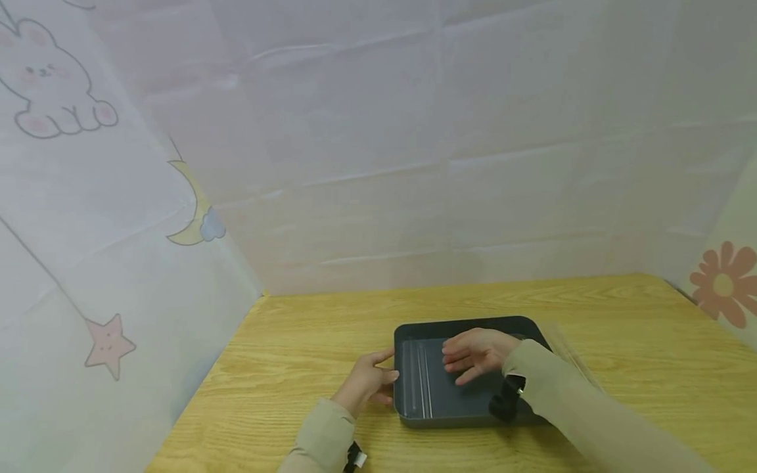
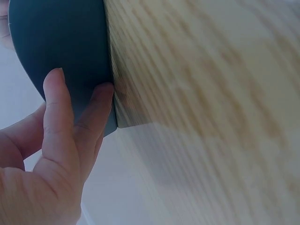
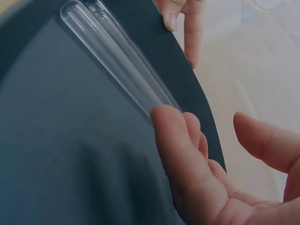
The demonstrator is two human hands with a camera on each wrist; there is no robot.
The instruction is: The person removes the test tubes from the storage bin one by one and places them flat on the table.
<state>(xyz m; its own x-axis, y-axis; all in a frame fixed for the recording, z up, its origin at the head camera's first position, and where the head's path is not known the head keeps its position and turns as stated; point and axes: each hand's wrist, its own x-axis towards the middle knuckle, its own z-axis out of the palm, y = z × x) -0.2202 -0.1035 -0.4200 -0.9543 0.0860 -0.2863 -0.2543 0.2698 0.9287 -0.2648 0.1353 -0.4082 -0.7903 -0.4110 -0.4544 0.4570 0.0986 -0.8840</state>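
Observation:
A dark grey rectangular tray (image 1: 461, 420) stands on the wooden table. My left hand (image 1: 363, 384) pinches its left wall, with straight fingers (image 2: 58, 108) on the outside and the thumb at the rim. Inside, along that left side, lie clear round-ended tubes (image 3: 110, 56), side by side. Above the tray floor hovers my right hand (image 1: 479, 355), its fingers loosely bent and the thumb apart, holding nothing. In the right wrist view, its fingertips (image 3: 166, 117) overlap the lower end of the tubes, and finger shadows fall on the tray floor.
Thin pale sticks (image 1: 570, 351) lie on the table just right of the tray, partly covered by my right sleeve (image 1: 568, 394). A printed cloth wall (image 1: 355, 164) rises behind the wooden table (image 1: 296, 341) and along its sides.

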